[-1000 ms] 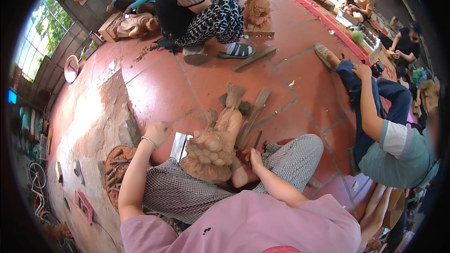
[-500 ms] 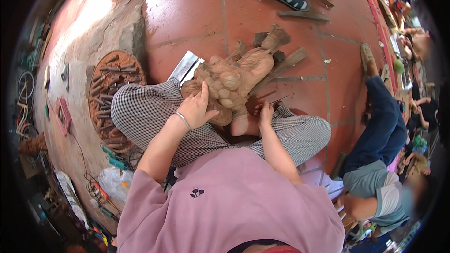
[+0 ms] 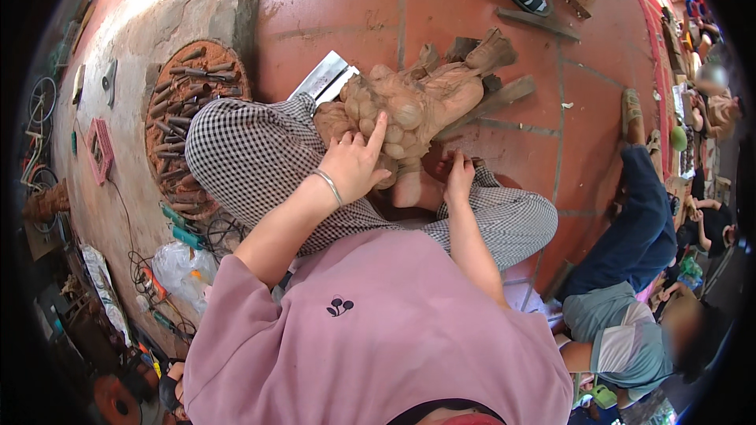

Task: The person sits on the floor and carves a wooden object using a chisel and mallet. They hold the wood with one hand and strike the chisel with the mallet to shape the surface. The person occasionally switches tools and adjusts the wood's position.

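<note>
Between my bent legs, a brown wood carving (image 3: 405,114) with clustered rounded lumps and a flared stump lies tilted on the floor. My left hand (image 3: 352,165) rests at its near left side, fingers apart, the index finger stretched out against the round lumps. It holds nothing. To the right of the carving, close to my foot, my right hand (image 3: 459,179) is closed in a pinch. A thin rod-like tool shows in it in the earlier picture; now that tool is mostly hidden by the fingers. A bare foot (image 3: 416,189) presses near the carving's lower edge.
A round tray (image 3: 246,71) with several wooden-handled chisels stands at the left. Behind the carving lie a whitish flat box (image 3: 324,77) and a wooden bar (image 3: 504,98). A plastic bag (image 3: 183,267) and cables are at lower left. Another person (image 3: 630,307) sits at right.
The view has shifted, so the carving appears farther right. My left index finger points at a different lump, its other fingers more bent. My right hand has turned upward and its tool shows less.
</note>
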The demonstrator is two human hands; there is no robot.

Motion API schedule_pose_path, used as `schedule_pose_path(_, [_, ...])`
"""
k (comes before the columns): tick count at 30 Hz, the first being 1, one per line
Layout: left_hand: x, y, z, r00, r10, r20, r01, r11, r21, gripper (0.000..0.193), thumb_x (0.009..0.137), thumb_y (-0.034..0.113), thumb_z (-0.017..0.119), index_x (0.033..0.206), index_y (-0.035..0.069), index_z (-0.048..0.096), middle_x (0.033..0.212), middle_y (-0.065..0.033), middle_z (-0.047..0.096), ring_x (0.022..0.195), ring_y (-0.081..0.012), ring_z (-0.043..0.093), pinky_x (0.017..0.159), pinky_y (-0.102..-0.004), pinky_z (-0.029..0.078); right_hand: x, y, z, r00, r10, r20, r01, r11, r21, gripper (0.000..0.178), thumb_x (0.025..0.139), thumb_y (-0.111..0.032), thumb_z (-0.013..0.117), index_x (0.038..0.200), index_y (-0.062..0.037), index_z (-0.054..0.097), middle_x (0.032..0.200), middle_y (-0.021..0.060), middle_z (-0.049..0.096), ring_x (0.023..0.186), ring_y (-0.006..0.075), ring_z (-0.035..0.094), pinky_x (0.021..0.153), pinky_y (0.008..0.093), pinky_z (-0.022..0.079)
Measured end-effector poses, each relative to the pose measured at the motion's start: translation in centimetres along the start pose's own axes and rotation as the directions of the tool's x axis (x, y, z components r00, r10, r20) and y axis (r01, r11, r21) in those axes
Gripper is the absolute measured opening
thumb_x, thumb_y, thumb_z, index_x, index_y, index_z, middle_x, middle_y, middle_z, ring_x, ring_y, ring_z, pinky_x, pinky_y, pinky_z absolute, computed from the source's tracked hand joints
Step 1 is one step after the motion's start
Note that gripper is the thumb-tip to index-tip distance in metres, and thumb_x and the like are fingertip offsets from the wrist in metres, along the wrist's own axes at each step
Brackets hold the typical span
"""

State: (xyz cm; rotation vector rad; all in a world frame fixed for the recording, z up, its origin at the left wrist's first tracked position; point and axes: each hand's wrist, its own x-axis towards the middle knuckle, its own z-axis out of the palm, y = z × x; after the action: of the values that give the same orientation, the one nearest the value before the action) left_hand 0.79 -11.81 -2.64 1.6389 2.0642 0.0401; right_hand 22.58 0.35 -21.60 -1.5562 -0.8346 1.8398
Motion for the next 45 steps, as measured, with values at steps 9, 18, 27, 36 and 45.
schedule_pose_path(9, [-0.7, 4.5, 2.4, 0.930, 0.134, -0.342, -0.226, 0.943, -0.244, 0.048, 0.081, 0.023, 0.069, 0.123, 0.002, 0.060, 0.085, -0.0130, 0.065, 0.082, -0.0262, 0.064, 0.081, -0.0389, 0.050, -5.4, -6.8, 0.2, 0.912, -0.178, 0.369, 0.361, 0.776, -0.518, 0.025, 0.094, -0.024, 0.063, 0.090, 0.0006, 0.062, 0.068, 0.0048, 0.063, 0.060, 0.0090, 0.058, 0.054, 0.0245, 0.045])
schedule_pose_path(18, [0.8, 3.9, 3.9, 0.976, -0.141, -0.163, -0.091, 0.414, -0.906, 0.023, 0.091, 0.017, 0.065, 0.101, -0.005, 0.064, 0.079, -0.0054, 0.065, 0.071, -0.0094, 0.060, 0.064, -0.0252, 0.049, -11.6, -10.9, 3.7, 0.731, -0.043, 0.681, 0.508, 0.700, -0.502, 0.018, 0.096, -0.016, 0.060, 0.092, 0.0007, 0.064, 0.065, 0.0040, 0.062, 0.055, 0.0088, 0.055, 0.050, 0.0264, 0.044])
schedule_pose_path(27, [0.1, 2.7, 0.1, 0.942, -0.327, -0.070, -0.185, -0.335, -0.924, 0.014, 0.096, 0.018, 0.061, 0.090, 0.005, 0.060, 0.073, 0.0039, 0.057, 0.064, -0.0030, 0.051, 0.058, -0.0180, 0.041, -11.2, -13.2, 6.8, 0.753, -0.029, 0.657, 0.155, 0.979, -0.135, 0.035, 0.104, -0.031, 0.042, 0.113, -0.0011, 0.058, 0.074, 0.0031, 0.061, 0.060, 0.0073, 0.053, 0.054, 0.0195, 0.042])
schedule_pose_path(36, [-6.5, -11.2, -15.9, 0.152, -0.604, -0.783, -0.686, 0.506, -0.523, 0.010, 0.095, 0.011, 0.060, 0.095, 0.001, 0.061, 0.080, -0.0026, 0.065, 0.066, -0.0108, 0.065, 0.060, -0.0245, 0.057, -10.6, -15.1, 10.2, 0.744, -0.206, 0.636, 0.490, 0.815, -0.309, 0.029, 0.093, -0.004, 0.060, 0.122, -0.0014, 0.057, 0.087, 0.0051, 0.066, 0.074, 0.0072, 0.058, 0.065, 0.0203, 0.048])
schedule_pose_path(45, [2.2, -27.6, -4.0, 0.815, -0.227, -0.532, 0.144, 0.970, -0.194, 0.020, 0.089, 0.019, 0.059, 0.108, 0.014, 0.063, 0.091, -0.0132, 0.068, 0.088, -0.0314, 0.067, 0.076, -0.0415, 0.054, -7.6, -13.3, 10.3, 0.815, -0.226, 0.534, 0.475, 0.789, -0.390, 0.021, 0.096, -0.011, 0.059, 0.113, 0.0020, 0.061, 0.084, 0.0050, 0.066, 0.068, 0.0071, 0.057, 0.061, 0.0202, 0.048])
